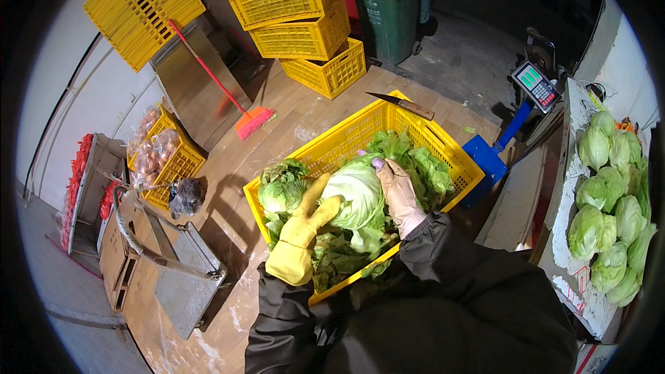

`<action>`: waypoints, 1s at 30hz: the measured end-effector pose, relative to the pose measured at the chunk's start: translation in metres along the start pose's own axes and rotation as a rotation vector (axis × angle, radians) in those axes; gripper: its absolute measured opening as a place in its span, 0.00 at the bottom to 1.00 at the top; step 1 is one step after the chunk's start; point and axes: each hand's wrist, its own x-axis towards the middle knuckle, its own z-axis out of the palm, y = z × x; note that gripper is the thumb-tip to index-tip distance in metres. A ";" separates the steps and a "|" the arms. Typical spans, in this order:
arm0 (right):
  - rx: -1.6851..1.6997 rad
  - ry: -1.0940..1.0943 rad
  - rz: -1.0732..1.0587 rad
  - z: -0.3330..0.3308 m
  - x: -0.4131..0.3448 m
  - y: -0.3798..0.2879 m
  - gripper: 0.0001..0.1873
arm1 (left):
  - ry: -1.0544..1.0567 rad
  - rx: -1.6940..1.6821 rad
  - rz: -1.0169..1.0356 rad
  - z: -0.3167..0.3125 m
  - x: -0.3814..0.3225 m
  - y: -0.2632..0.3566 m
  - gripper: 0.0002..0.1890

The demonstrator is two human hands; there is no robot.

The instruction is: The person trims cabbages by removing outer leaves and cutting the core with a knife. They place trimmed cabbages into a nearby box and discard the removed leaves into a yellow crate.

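Note:
A pale green head of lettuce or cabbage (pixel 358 192) sits between my two hands, over a yellow plastic crate (pixel 343 135). My left hand (pixel 304 228), in a yellow rubber glove, grips its left side with thumb and fingers spread around it. On the other side, my right hand (pixel 400 192) presses against it in a pale glove with purple fingertips. Loose green leaves (pixel 428 169) and trimmings fill the crate around the head. Another, darker-leaved head (pixel 283 187) lies in the crate's left corner. A knife with a wooden handle (pixel 415 109) rests across the far rim.
On the right, several trimmed heads (pixel 592 228) lie on a white-topped stand. A blue platform scale (pixel 483 158) stands beside the crate. Beyond are stacked yellow crates (pixel 291 0), a green wheeled bin (pixel 387 21) and a red broom (pixel 254 119). Leftward, a small grey dog (pixel 187 197) is near a platform trolley (pixel 187 280).

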 end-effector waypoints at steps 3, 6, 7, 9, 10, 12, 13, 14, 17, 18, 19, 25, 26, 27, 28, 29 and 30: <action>0.551 -0.117 -0.079 0.003 -0.005 0.006 0.13 | 0.203 -0.391 -0.287 0.022 0.005 -0.007 0.32; 0.101 -0.010 -0.255 0.009 -0.009 0.009 0.17 | 0.307 -0.402 -0.160 0.036 0.011 -0.022 0.33; 0.043 0.003 -0.311 0.009 -0.009 0.010 0.18 | 0.311 -0.465 -0.111 0.037 0.012 -0.026 0.35; 0.079 0.095 -0.266 0.007 -0.005 0.014 0.18 | 0.256 -0.462 0.026 0.039 0.010 -0.033 0.36; 0.176 0.173 -0.174 0.003 -0.001 0.016 0.18 | 0.248 -0.463 0.074 0.039 0.008 -0.035 0.37; 0.178 0.247 -0.136 -0.004 0.003 0.017 0.16 | 0.223 -0.559 0.149 0.039 0.003 -0.037 0.39; 0.393 0.238 -0.111 -0.009 0.004 0.015 0.15 | 0.242 -0.558 0.124 0.039 0.001 -0.037 0.38; 0.614 0.220 -0.072 -0.011 0.003 0.012 0.15 | 0.235 -0.573 0.127 0.038 0.000 -0.036 0.38; -0.108 0.304 0.170 -0.019 -0.009 -0.011 0.20 | 0.234 -0.379 0.240 0.032 0.004 -0.036 0.44; 0.117 0.083 -0.058 -0.013 -0.011 -0.020 0.23 | 0.215 -0.245 0.300 0.028 0.005 -0.036 0.46; 0.340 -0.164 -0.341 -0.009 -0.016 -0.030 0.27 | 0.223 -0.109 0.339 0.024 0.006 -0.037 0.48; 0.155 -0.444 -0.009 -0.002 -0.002 -0.064 0.21 | 0.165 0.172 0.403 0.006 0.014 -0.037 0.59; 0.237 -0.440 -0.031 -0.003 -0.001 -0.065 0.12 | 0.164 0.242 0.419 0.004 0.012 -0.035 0.58; 0.180 -0.451 -0.022 -0.003 0.002 -0.065 0.11 | 0.164 0.296 0.443 0.005 0.010 -0.034 0.58; 0.113 -0.458 -0.003 -0.005 0.002 -0.065 0.10 | 0.176 0.365 0.501 0.005 0.008 -0.032 0.58; 0.002 -0.441 0.069 -0.004 0.002 -0.064 0.09 | 0.162 0.352 0.445 0.005 0.006 -0.030 0.58; -0.015 -0.435 0.126 -0.005 0.001 -0.065 0.10 | 0.157 0.355 0.425 0.006 0.006 -0.029 0.58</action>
